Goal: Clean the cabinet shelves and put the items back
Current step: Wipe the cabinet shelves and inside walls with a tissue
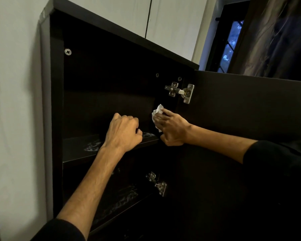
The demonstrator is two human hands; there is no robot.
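Cabinet [56,87] open, shelf [80,148] streaked.
Right hand [170,129] presses a white cloth [157,111] inside, below the upper hinge [180,92]; left hand [123,131] fisted, holding nothing, on the shelf.

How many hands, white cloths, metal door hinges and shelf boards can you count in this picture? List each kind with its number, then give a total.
Hands: 2 (left hand, right hand)
White cloth: 1
Metal hinges: 2 (upper hinge, lower hinge)
Shelf boards: 2 (upper shelf, lower shelf)
Total: 7
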